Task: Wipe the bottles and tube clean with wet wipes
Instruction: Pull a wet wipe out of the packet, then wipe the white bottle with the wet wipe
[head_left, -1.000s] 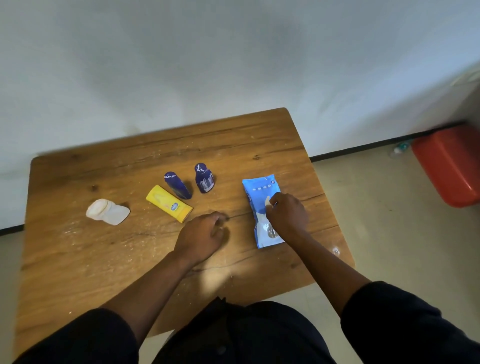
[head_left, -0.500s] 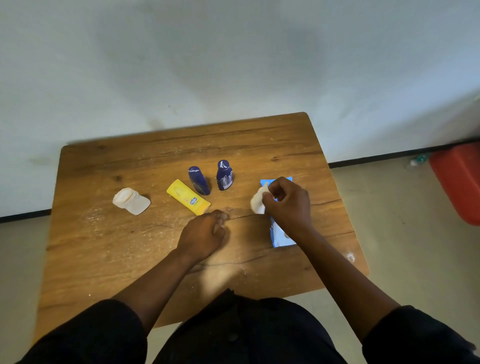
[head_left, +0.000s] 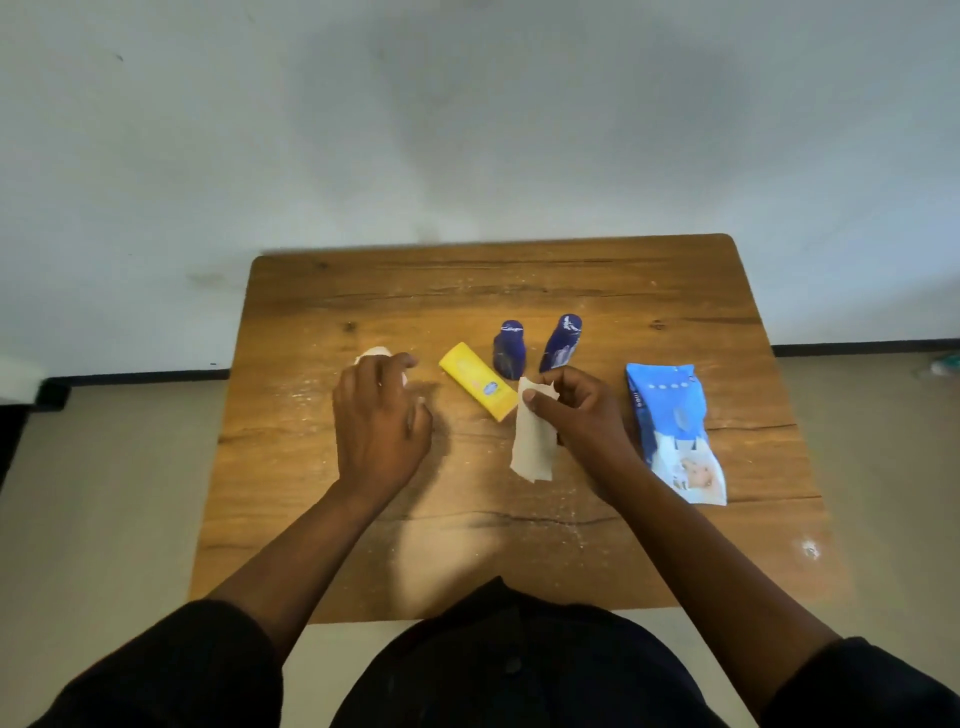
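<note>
A wooden table (head_left: 519, 545) carries everything. My left hand (head_left: 382, 421) lies over the small white bottle (head_left: 370, 354) at the left, fingers curled over it, so most of the bottle is hidden. My right hand (head_left: 584, 410) pinches a white wet wipe (head_left: 531, 441) that hangs down above the table's middle. The yellow tube (head_left: 478, 382) lies flat between my hands. Behind it stand two dark blue bottles (head_left: 509, 349) (head_left: 562, 343). The blue wet wipes pack (head_left: 675, 431) lies flat to the right of my right hand.
A white wall rises right behind the table's far edge. Pale floor shows on both sides. White specks are scattered over the tabletop. My dark-clothed lap sits at the near edge.
My right hand pulled a wipe out of the pack and carried it left to the middle. My left hand moved from the table's middle onto the white bottle. The camera turned right.
</note>
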